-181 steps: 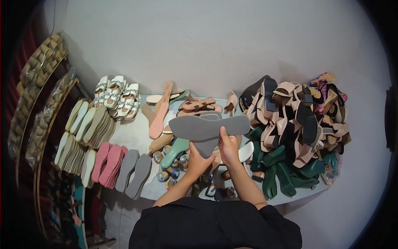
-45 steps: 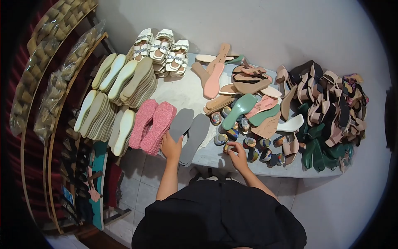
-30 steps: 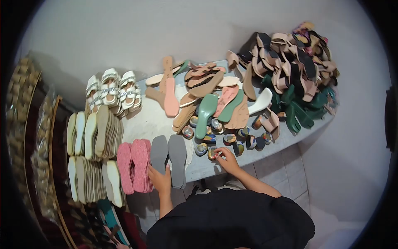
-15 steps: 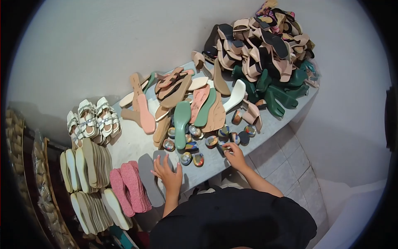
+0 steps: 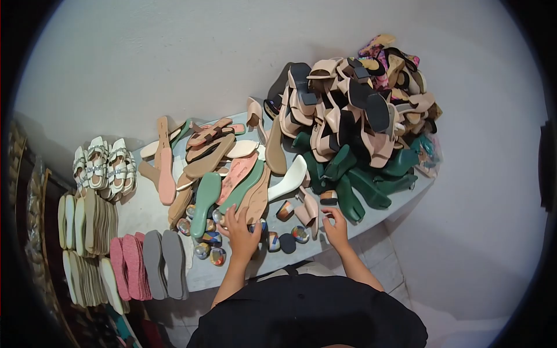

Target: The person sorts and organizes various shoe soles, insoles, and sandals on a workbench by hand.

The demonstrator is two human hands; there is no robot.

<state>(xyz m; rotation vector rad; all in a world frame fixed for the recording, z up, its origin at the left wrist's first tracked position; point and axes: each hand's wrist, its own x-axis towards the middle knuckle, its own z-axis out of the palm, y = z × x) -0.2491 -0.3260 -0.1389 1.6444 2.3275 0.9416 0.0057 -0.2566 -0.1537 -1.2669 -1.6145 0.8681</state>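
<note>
My left hand (image 5: 242, 234), fingers spread, is over the small multicoloured heels near the front of the table, covering some of them. A green insole (image 5: 206, 200) lies just left of it, and a tan insole (image 5: 254, 194) is beyond its fingertips. My right hand (image 5: 335, 227) is beside a beige sandal (image 5: 308, 210), its thumb and fingers curved with a gap between them and nothing visible in it. Between the hands are a dark oval heel (image 5: 287, 243) and a patterned heel (image 5: 300, 234). Green shoe lasts (image 5: 371, 190) lie right of my right hand.
A tall pile of beige and black sandals (image 5: 342, 110) fills the back right. At the left are white sandals (image 5: 119, 168), stacked beige soles (image 5: 96, 223), pink insoles (image 5: 129, 267) and grey insoles (image 5: 174, 264). The table's front edge (image 5: 272, 271) is near my body.
The view has shifted, so the table's contents appear further left and lower. My left hand has moved from the grey insoles to the heels. My right hand has moved right, to the beige sandal.
</note>
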